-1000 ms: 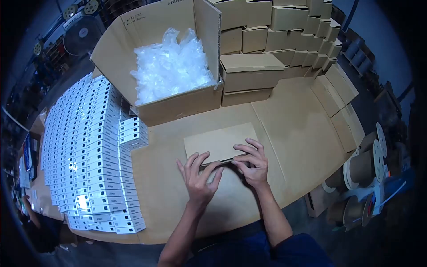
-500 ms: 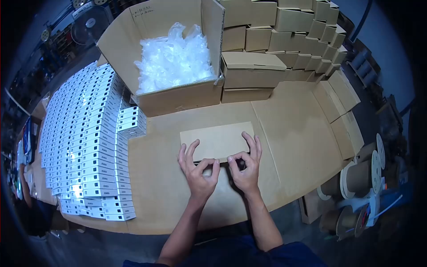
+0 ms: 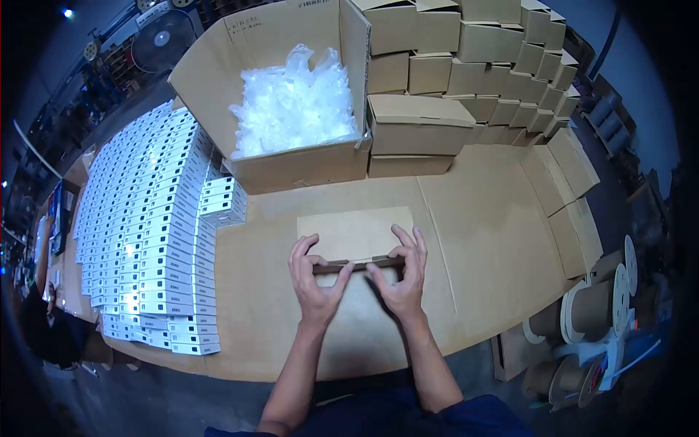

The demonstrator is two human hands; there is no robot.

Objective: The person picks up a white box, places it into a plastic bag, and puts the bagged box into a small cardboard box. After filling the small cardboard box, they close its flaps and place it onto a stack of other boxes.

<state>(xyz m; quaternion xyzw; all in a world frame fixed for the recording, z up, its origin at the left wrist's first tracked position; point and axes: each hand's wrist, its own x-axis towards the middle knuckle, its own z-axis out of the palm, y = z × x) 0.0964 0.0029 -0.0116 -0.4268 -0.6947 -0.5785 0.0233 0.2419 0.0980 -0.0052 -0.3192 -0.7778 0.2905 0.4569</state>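
Note:
A flat brown cardboard box (image 3: 355, 229) lies on the table in front of me, with its narrow front side turned to me. My left hand (image 3: 316, 285) grips the left part of its front edge, fingers bent over the top and thumb against the front flap. On the right part of that edge my right hand (image 3: 403, 282) does likewise, its thumb close to the other one near the middle. A dark gap shows along the edge between flap and lid. The undersides of the fingers are partly hidden.
Stacked small white boxes (image 3: 149, 226) cover the left side. Behind stands a large open carton (image 3: 298, 171) holding clear plastic bags (image 3: 295, 109). Brown boxes (image 3: 419, 124) are piled at the back right. Cable spools (image 3: 593, 291) stand beyond the right edge. Another person (image 3: 54, 328) is at far left.
My thumbs have straightened and pushed against the box's front edge, where a dark gap is now more visible. My fingers have curled closer over the lid. The camera view has shifted slightly.

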